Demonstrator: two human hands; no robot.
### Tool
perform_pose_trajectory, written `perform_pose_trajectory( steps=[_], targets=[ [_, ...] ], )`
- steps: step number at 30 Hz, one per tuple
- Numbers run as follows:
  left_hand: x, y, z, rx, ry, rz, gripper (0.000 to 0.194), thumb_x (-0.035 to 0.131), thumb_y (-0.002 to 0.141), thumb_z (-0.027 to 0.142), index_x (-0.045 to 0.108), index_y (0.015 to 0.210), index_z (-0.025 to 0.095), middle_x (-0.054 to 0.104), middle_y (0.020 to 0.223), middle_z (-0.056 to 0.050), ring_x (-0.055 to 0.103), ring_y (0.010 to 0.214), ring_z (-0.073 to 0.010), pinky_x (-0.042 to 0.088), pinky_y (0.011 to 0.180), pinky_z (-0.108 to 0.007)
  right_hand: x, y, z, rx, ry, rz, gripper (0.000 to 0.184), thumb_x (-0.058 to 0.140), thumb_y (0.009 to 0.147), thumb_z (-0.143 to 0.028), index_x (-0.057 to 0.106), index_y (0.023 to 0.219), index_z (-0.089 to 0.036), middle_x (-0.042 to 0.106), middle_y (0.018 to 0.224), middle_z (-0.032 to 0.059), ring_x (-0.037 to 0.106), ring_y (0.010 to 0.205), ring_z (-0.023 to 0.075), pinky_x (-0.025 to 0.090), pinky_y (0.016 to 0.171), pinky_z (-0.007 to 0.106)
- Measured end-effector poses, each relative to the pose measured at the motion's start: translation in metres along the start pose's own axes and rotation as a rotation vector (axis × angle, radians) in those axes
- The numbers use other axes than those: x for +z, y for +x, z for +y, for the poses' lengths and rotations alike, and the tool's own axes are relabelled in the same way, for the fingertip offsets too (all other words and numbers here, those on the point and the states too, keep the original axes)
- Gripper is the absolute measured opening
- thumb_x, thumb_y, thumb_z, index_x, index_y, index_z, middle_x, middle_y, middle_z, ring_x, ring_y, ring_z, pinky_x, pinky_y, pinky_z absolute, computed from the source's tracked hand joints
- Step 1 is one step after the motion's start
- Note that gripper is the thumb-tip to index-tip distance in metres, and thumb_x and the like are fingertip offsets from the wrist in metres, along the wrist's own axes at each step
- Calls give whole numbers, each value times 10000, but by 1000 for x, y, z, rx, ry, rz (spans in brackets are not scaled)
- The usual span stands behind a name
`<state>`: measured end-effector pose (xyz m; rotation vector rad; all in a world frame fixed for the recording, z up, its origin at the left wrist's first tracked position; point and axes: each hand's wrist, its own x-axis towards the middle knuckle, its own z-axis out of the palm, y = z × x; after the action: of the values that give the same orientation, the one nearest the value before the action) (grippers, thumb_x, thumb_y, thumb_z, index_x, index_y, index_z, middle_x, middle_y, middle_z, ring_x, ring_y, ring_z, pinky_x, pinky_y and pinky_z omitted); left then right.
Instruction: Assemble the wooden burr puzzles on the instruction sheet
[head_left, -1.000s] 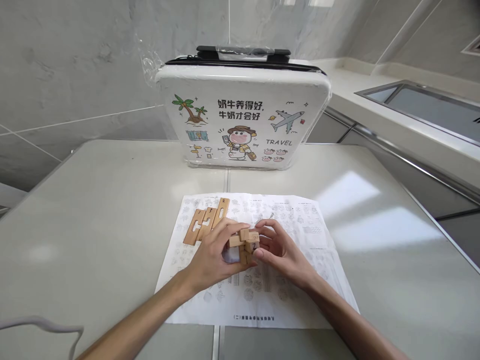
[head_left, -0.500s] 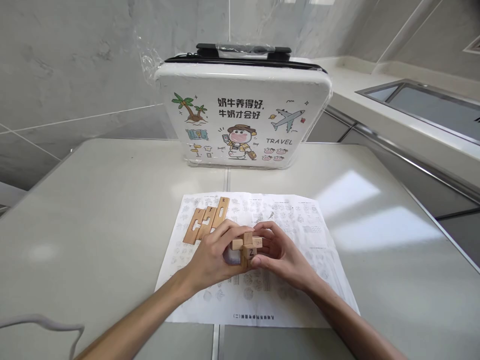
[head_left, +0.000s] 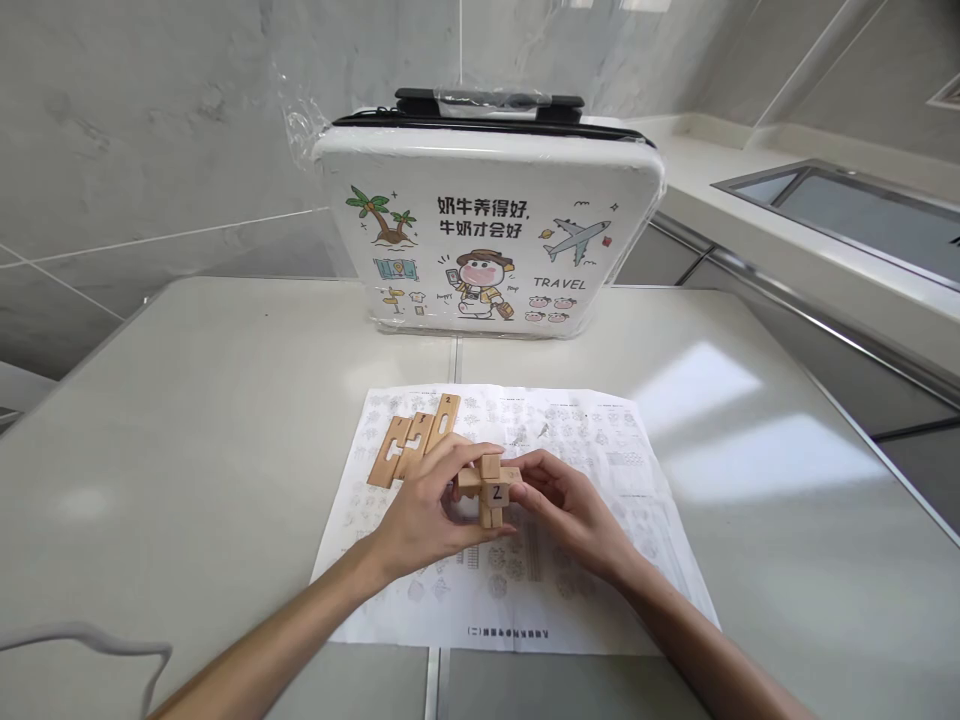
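A small wooden interlocking puzzle (head_left: 496, 493), cross-shaped with a "2" written on its front block, is held above a printed sheet (head_left: 585, 625). My left hand (head_left: 431, 500) wraps it from the left, thumb underneath and fingers over the top. From the right, my right hand (head_left: 562, 505) pinches the puzzle's right-hand block between thumb and fingers. Several flat wooden pieces lie on the sheet's upper left: one marked 1 (head_left: 384, 470), one marked 3 (head_left: 416, 440), and a slotted one marked 2 (head_left: 450, 410). My left hand partly covers their lower ends.
A white suitcase (head_left: 420, 180) in plastic wrap, with cartoon prints, stands at the back of the pale table (head_left: 187, 420). A grey cable (head_left: 82, 635) runs at the lower left. On the right is a counter with a glass-panelled recess (head_left: 862, 215).
My left hand has turned the puzzle slightly, so its front and lower blocks show more. My right thumb has shifted up and right, off the front face to the right side.
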<state>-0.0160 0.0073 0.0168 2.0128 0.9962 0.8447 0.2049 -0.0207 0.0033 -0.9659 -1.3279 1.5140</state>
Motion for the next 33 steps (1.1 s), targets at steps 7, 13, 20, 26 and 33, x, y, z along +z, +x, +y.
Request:
perform_pose_trajectory(
  steps=[7, 13, 20, 26, 33],
  targets=[
    [1, -1, -5, 164, 130, 25, 609, 854, 908, 398, 544, 1430, 347, 645, 1185, -51, 709, 1042, -235, 624, 867, -385, -1, -1, -5, 51, -68, -24, 263, 623, 1073, -495, 678, 1083, -238, 779, 1005, 66, 762, 936, 229, 632, 828, 381],
    [-4, -1, -10, 312, 331, 22, 488, 708, 1009, 264, 503, 1446, 341, 618, 1202, -44, 720, 916, -186, 626, 749, -315, 0, -1, -8, 59, -54, -33, 267, 624, 1073, -498, 680, 1056, -238, 747, 979, 40, 732, 919, 224, 592, 830, 353],
    [-5, 2, -14, 460, 441, 102, 430, 687, 1009, 193, 553, 1405, 294, 628, 1153, -36, 688, 766, -114, 606, 683, -281, -2, -1, -4, 58, -63, -59, 259, 624, 1080, -489, 676, 1068, -235, 741, 977, 51, 691, 919, 214, 539, 817, 354],
    [-6, 3, -13, 404, 446, 93, 507, 750, 988, 318, 521, 1439, 282, 652, 1203, -70, 725, 854, -171, 611, 679, -308, 1, 1, -3, 64, -47, -12, 269, 669, 1052, -506, 685, 1025, -239, 713, 850, 20, 643, 727, 167, 525, 672, 311],
    [-8, 5, -11, 242, 524, 143, 639, 674, 1041, 433, 387, 1583, 254, 611, 1405, -150, 637, 1287, -320, 577, 1054, -495, -11, 6, -3, 258, 396, 129, 335, 747, 998, -521, 689, 966, -193, 700, 774, 4, 615, 583, 110, 508, 517, 217]
  ],
)
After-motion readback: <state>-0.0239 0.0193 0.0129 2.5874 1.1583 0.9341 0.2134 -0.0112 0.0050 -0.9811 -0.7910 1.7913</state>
